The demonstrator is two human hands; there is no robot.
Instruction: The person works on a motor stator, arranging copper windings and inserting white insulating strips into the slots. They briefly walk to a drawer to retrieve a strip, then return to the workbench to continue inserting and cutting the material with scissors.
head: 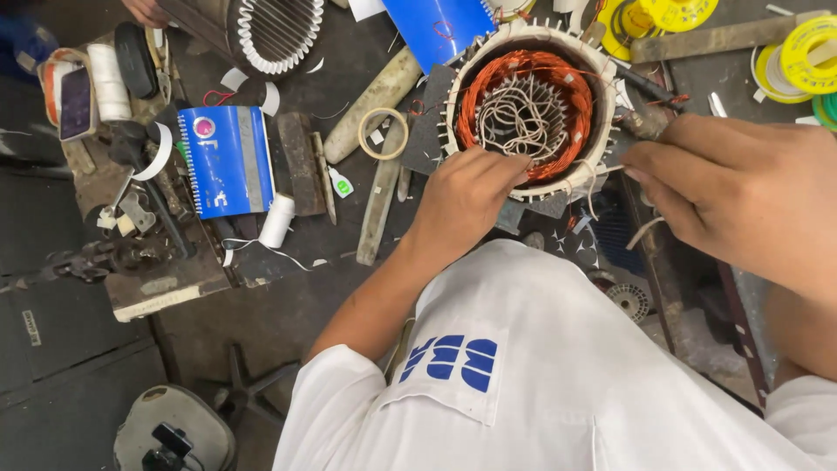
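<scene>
**Two hands at the copper windings of a motor stator**

A round motor stator with a pale outer shell and orange copper wire coils [523, 109] sits upright on the cluttered dark workbench [288, 253], directly ahead of the person in the white shirt. A tangle of off-white lead wires [521, 116] fills its bore. The iron body looks heavy and stiff, best steadied by its outer rim; the copper coils seem springy and easily nicked, and the thin leads and white paper slot liners look soft and easy to tear, so they want fingertip handling only.

The left hand [466, 202] reaches in from below, wrist bent, fingertips pressed together at the near edge of the coil ring, seemingly pinching wire or cord there. The right hand [732, 196] comes in from the right, fingers curled close at the stator's right rim; whether they clamp anything I cannot tell.

A blue spiral notebook [227, 161] lies well to the left, yellow tape rolls [806, 57] at the far right.
</scene>
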